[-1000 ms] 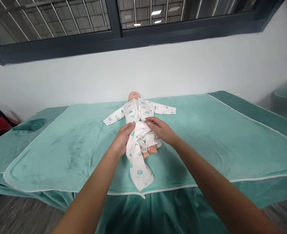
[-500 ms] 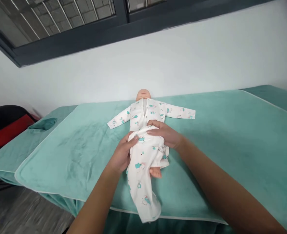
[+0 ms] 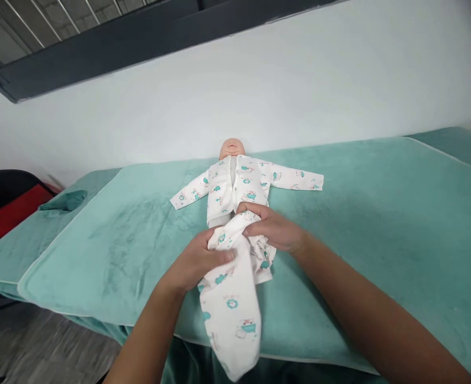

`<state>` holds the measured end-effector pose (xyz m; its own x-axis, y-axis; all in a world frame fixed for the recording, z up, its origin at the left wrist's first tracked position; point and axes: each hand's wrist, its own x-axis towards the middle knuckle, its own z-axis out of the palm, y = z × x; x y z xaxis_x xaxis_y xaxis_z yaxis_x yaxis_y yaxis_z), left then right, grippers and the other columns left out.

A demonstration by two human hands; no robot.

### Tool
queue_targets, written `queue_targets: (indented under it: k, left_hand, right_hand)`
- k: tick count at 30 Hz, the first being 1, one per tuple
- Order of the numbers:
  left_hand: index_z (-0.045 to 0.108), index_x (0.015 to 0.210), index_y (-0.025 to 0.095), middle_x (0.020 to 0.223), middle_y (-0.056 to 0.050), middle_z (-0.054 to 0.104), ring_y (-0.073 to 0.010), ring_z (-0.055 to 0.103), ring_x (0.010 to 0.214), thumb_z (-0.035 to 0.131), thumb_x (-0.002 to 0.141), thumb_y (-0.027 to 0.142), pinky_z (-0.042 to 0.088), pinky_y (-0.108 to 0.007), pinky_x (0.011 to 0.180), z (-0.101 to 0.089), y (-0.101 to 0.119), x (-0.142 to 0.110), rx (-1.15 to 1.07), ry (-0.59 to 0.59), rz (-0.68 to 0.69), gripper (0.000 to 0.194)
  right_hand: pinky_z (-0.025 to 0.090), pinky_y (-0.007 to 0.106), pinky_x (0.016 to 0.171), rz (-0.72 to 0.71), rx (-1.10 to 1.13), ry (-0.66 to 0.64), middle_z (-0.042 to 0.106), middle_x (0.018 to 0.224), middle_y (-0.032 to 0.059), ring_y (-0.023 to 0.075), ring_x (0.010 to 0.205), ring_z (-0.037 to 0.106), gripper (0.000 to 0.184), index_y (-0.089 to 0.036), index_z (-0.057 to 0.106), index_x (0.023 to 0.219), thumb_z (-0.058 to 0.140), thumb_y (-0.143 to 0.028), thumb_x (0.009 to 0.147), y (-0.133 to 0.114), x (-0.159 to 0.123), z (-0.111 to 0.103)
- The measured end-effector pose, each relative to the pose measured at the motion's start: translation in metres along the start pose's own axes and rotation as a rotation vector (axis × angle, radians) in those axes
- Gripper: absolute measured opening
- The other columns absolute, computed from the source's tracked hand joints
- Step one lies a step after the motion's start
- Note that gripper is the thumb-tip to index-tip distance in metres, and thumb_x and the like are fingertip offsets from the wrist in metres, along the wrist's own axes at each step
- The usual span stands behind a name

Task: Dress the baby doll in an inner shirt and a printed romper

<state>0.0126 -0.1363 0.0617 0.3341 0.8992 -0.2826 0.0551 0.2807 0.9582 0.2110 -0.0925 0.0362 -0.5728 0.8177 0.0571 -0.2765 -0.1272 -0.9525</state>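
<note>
A baby doll (image 3: 232,146) lies on its back with its head toward the wall, dressed in a white patterned jacket (image 3: 249,184) whose sleeves spread out sideways. Over its lower body are matching white trousers (image 3: 235,304), one leg of them hanging toward me. My left hand (image 3: 203,258) grips the trousers' left side, thumb on top of the cloth. At the waistband my right hand (image 3: 273,226) pinches the fabric between thumb and fingers. Cloth bunches beneath the right hand, around the other trouser leg. The doll's feet are hidden.
A green plush blanket (image 3: 351,256) with pale piping covers the bed against a white wall (image 3: 299,85). Above is a dark window frame (image 3: 111,53). To the left stands a black and red chair (image 3: 13,208), beside a green cloth bump (image 3: 65,200).
The view has shifted and come closer. Both hands have pulled the trousers' upper part toward me, baring part of the doll's middle below the jacket. The feet, visible earlier, are now covered.
</note>
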Motion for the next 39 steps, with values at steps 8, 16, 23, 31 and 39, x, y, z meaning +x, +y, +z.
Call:
queue_targets:
  k: [8, 16, 23, 31, 39]
  left_hand:
    - [0.067, 0.116, 0.017, 0.091, -0.007, 0.075, -0.0229, 0.069, 0.079, 0.079, 0.075, 0.041, 0.051, -0.029, 0.068, 0.014, 0.001, 0.007, -0.237, 0.218, 0.125, 0.05]
    - [0.07, 0.107, 0.013, 0.078, -0.007, 0.073, -0.0211, 0.066, 0.067, 0.08, 0.072, 0.047, 0.05, -0.03, 0.063, 0.011, 0.003, 0.0, -0.249, 0.207, 0.059, 0.05]
    - [0.072, 0.103, 0.014, 0.091, -0.009, 0.076, -0.0234, 0.069, 0.079, 0.082, 0.071, 0.041, 0.053, -0.031, 0.072, 0.014, -0.006, -0.02, -0.229, 0.095, 0.016, 0.043]
    - [0.065, 0.122, 0.015, 0.084, -0.008, 0.076, -0.0262, 0.07, 0.077, 0.078, 0.072, 0.05, 0.054, -0.034, 0.071, 0.02, -0.009, 0.005, -0.396, 0.33, 0.084, 0.062]
    - [0.059, 0.134, 0.021, 0.096, -0.009, 0.076, -0.0274, 0.07, 0.086, 0.073, 0.078, 0.051, 0.054, -0.033, 0.068, 0.053, -0.025, -0.054, -0.393, 0.529, -0.003, 0.065]
  right_hand:
    - [0.052, 0.03, 0.079, 0.06, -0.178, -0.086, 0.072, 0.096, 0.0036, 0.0209, 0.093, 0.066, 0.033, -0.018, 0.07, 0.105, 0.076, -0.031, 0.075, -0.005, 0.0, 0.0]
    - [0.054, 0.03, 0.077, 0.176, -0.31, -0.323, 0.072, 0.089, 0.002, 0.02, 0.087, 0.067, 0.029, -0.018, 0.072, 0.095, 0.08, -0.028, 0.069, -0.022, 0.017, -0.008]
    - [0.045, 0.021, 0.056, 0.116, 0.019, -0.048, 0.064, 0.071, -0.0028, 0.0116, 0.063, 0.059, 0.011, -0.017, 0.067, 0.081, 0.074, -0.022, 0.073, -0.008, 0.021, 0.0]
    - [0.053, 0.034, 0.081, 0.242, -0.35, -0.435, 0.073, 0.098, 0.0037, 0.0234, 0.093, 0.067, 0.042, -0.019, 0.072, 0.104, 0.084, -0.037, 0.068, -0.017, 0.012, -0.008]
    - [0.048, 0.035, 0.088, 0.003, -0.644, -0.18, 0.072, 0.101, 0.0021, 0.024, 0.1, 0.065, 0.019, -0.022, 0.071, 0.098, 0.067, -0.032, 0.082, -0.008, 0.013, 0.01]
